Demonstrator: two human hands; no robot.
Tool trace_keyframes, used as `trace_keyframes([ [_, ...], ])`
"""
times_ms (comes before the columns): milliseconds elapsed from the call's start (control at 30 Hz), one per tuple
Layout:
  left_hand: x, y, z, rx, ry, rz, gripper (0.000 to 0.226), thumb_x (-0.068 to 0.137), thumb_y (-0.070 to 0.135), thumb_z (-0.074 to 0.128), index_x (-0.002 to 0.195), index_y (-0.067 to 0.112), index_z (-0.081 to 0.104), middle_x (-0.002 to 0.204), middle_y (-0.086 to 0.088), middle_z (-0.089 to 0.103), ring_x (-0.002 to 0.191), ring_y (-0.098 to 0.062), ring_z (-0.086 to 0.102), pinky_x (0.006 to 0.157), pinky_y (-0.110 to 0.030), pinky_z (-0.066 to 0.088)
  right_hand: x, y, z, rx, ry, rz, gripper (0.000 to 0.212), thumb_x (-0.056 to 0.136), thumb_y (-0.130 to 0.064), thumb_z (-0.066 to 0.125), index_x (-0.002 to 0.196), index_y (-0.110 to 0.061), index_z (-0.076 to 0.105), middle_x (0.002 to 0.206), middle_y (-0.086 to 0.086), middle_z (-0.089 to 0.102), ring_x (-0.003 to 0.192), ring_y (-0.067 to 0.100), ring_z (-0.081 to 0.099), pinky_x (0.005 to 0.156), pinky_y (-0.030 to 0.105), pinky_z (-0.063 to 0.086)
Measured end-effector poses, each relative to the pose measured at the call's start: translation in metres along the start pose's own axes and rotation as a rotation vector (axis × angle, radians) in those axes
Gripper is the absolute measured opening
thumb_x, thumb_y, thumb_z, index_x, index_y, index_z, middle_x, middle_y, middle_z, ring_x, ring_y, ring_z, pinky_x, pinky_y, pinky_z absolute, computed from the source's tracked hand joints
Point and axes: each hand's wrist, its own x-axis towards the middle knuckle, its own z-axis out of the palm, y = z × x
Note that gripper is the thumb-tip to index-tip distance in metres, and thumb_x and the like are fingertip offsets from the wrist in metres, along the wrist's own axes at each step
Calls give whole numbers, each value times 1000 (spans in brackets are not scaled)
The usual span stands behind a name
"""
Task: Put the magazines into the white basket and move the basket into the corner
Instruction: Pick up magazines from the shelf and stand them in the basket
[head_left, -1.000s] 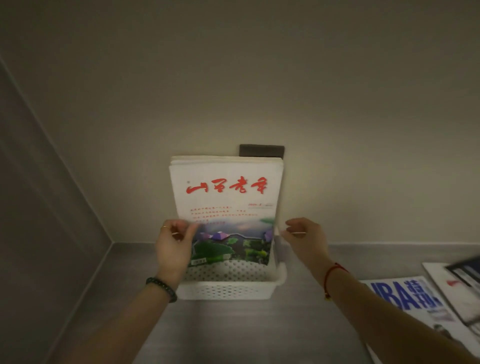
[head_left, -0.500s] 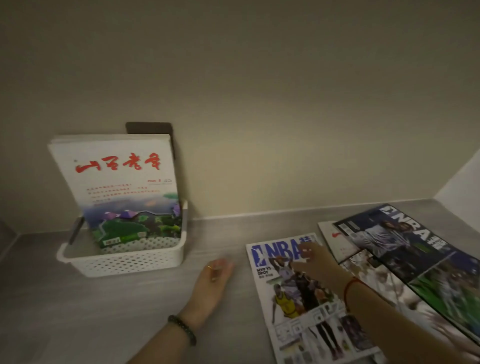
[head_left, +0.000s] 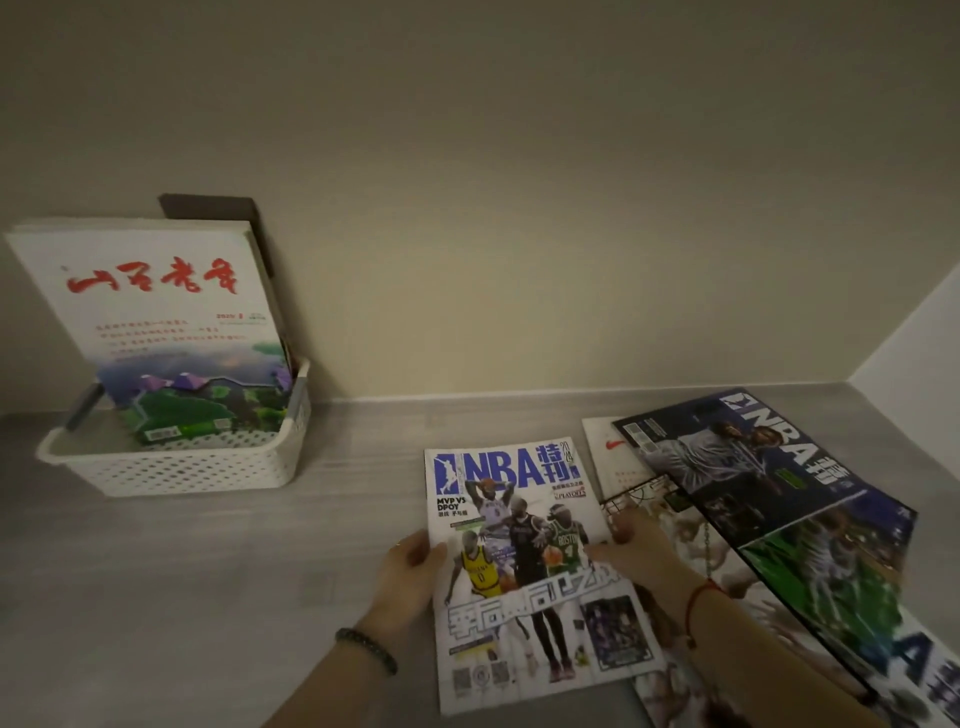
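Observation:
The white basket (head_left: 208, 470) stands at the left on the grey shelf, near the back wall. Several magazines stand upright in it; the front one (head_left: 166, 322) is white with red characters. A white NBA magazine (head_left: 524, 566) lies flat in the middle. My left hand (head_left: 410, 577) grips its left edge, thumb on the cover. My right hand (head_left: 636, 551) holds its right edge. Both hands touch this magazine, which rests on the shelf.
More magazines lie overlapping at the right: a dark NBA one (head_left: 769, 483), a white one with a red logo (head_left: 615, 457) beneath it, and others under my right forearm. A dark plate (head_left: 218, 208) sits on the back wall behind the basket. A side wall (head_left: 924, 332) closes the right.
My hands left the magazines in the basket and went right. The left hand, flat on the shelf half a second ago, now grips the white NBA magazine's left edge; the right shifted to its right edge.

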Motion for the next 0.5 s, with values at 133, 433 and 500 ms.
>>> trace_keyframes([
  [133,-8,-7,1,-100,-76,-68,21,89,5,50,109,9,56,97,-15,69,80,-27,70,70,-42,58,0,3,2,13,-81,27,22,78,-14,64,98,-7,61,87,6,64,75,16,59,54,18,41],
  [433,-13,3,-17,-250,-85,25,19,89,3,49,98,20,50,77,-8,74,59,-18,71,47,-27,55,-5,-9,5,59,-145,65,23,80,-10,64,100,2,63,100,18,70,85,28,65,75,35,55],
  [500,-12,12,-31,-251,-69,81,20,89,2,47,95,21,50,61,-2,74,53,-14,69,42,-22,52,-10,-18,8,127,-131,42,11,80,-4,63,90,0,63,101,24,68,90,34,65,85,45,53],
])
